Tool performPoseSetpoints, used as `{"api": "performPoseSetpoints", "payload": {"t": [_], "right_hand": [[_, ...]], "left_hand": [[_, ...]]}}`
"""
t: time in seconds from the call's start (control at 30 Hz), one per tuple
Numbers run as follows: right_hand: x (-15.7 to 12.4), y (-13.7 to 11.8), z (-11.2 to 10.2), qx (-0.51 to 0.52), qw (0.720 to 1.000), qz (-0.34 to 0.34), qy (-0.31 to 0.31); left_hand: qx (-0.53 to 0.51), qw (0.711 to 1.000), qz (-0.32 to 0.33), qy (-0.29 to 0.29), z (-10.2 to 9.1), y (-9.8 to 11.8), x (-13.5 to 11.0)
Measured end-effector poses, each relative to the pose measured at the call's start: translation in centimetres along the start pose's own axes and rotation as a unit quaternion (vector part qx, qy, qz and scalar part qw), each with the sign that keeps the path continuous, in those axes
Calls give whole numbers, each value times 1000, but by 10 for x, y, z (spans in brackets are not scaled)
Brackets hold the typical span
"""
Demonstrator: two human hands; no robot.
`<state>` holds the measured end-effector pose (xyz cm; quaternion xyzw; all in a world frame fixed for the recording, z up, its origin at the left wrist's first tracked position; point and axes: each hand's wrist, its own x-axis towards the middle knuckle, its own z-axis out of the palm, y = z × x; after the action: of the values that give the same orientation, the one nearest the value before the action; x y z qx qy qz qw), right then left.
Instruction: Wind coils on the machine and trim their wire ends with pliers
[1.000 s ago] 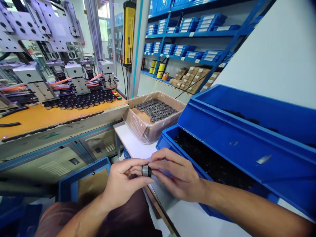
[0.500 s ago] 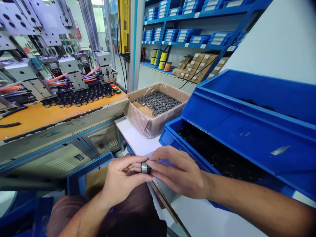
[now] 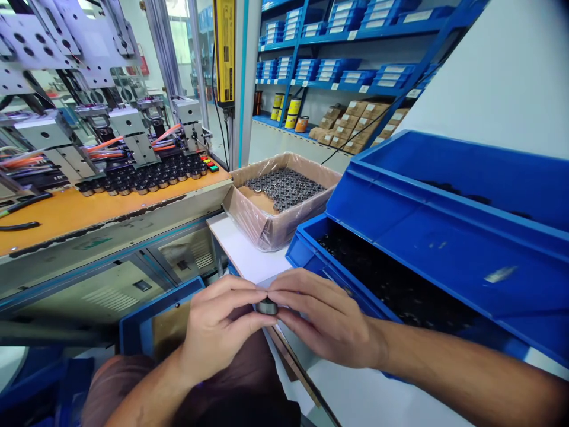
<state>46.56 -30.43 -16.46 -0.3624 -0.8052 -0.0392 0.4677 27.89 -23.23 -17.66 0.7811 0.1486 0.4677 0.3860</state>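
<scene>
Between my hands, above my lap and the table's edge, is a small round metal core with black end pieces (image 3: 267, 306). My left hand (image 3: 222, 320) pinches it from the left, thumb below and fingers on top. My right hand (image 3: 326, 314) grips the same part from the right, its fingertips meeting those of the left over the top. The core now lies with its grey side band facing me; its upper face is mostly covered by fingers.
A plastic-lined carton (image 3: 284, 220) of similar parts stands on the white table. Blue bins (image 3: 444, 219) holding black pieces are stacked at the right. At the left, a machine bench (image 3: 173, 193) carries rows of black parts. A blue crate (image 3: 133, 320) sits below.
The metal core has been turned between my fingers, from standing on edge to lying flat. Both hands have closed over its top and bottom.
</scene>
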Motion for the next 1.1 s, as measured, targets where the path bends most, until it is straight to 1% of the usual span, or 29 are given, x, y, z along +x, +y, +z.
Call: {"api": "performPoseSetpoints", "payload": {"t": [0.07, 0.13, 0.17, 0.23, 0.33, 0.4, 0.47, 0.53, 0.57, 0.6, 0.67, 0.77, 0.83, 0.87, 0.9, 0.97, 1.1], "right_hand": [[2, -2, 0, 20, 1000, 11, -6], [2, -2, 0, 24, 1000, 17, -7], [2, -1, 0, 17, 1000, 16, -8], [1, 0, 1, -10, 1000, 8, -6], [0, 3, 2, -41, 999, -6, 3], [1, 4, 3, -38, 999, -3, 7], [3, 4, 2, -26, 1000, 5, 12], [4, 5, 2, -18, 1000, 7, 17], [4, 5, 2, -18, 1000, 7, 21], [4, 5, 2, -22, 999, 8, 23], [4, 5, 2, -37, 999, 13, 21], [2, 5, 2, -53, 998, 19, 6], [1, 6, 3, -55, 998, 17, -3], [1, 7, 3, -56, 998, 16, -2], [1, 8, 4, -58, 998, 17, 0], [1, 9, 5, -54, 998, 27, 6], [5, 9, 5, -32, 999, 39, 14]], "left_hand": [[22, 999, 25, 9, -2, 0, -1], [20, 999, 21, 21, 0, 0, -2], [12, 1000, 8, 23, 1, -1, -3], [-16, 999, -36, 20, 4, -1, -3], [-95, 986, -136, 23, 9, -5, -3], [-201, 957, -208, 20, 12, -8, -3], [-332, 906, -262, -1, 16, -12, -4], [-433, 855, -284, -27, 18, -14, -6], [-460, 840, -285, -37, 19, -14, -6], [-470, 835, -283, -45, 19, -15, -7], [-458, 843, -276, -59, 19, -14, -7], [-386, 883, -257, -70, 17, -12, -4], [-328, 910, -249, -55, 17, -12, -2], [-311, 916, -251, -46, 17, -12, -1], [-308, 915, -256, -38, 17, -14, -1], [-347, 897, -272, -38, 18, -17, -2], [-460, 831, -306, -63, 17, -22, -4]]}}
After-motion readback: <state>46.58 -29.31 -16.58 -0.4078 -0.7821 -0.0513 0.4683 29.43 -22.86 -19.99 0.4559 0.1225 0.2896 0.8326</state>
